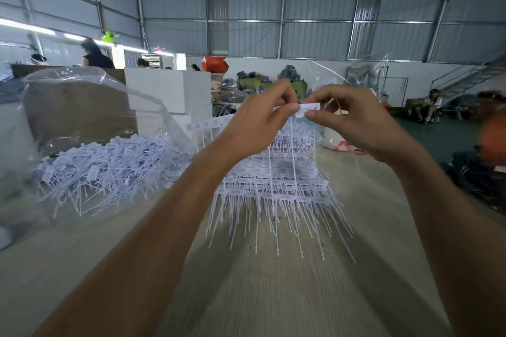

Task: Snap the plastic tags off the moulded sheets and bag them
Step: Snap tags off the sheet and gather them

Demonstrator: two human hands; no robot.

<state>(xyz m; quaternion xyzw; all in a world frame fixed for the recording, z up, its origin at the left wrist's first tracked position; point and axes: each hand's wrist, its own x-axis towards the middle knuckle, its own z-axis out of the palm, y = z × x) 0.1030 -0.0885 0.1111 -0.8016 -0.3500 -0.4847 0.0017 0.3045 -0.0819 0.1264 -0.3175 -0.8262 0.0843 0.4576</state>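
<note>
Both my hands are raised above the table. My left hand [257,123] and my right hand [358,123] pinch the top row of a white moulded sheet of tags [308,109] between thumb and fingers, side by side. Thin white tails of the held sheet hang down from it. Under my hands a stack of moulded sheets [276,189] lies on the table, tails pointing toward me. To the left, a clear plastic bag [82,123] holds a heap of loose snapped-off tags [109,169].
The wooden table [273,295] stretches toward me. A cardboard box [79,112] and white boxes [169,93] stand behind the bag. Another clear bag [364,74] rises at the right. People sit and stand in the background of the hall.
</note>
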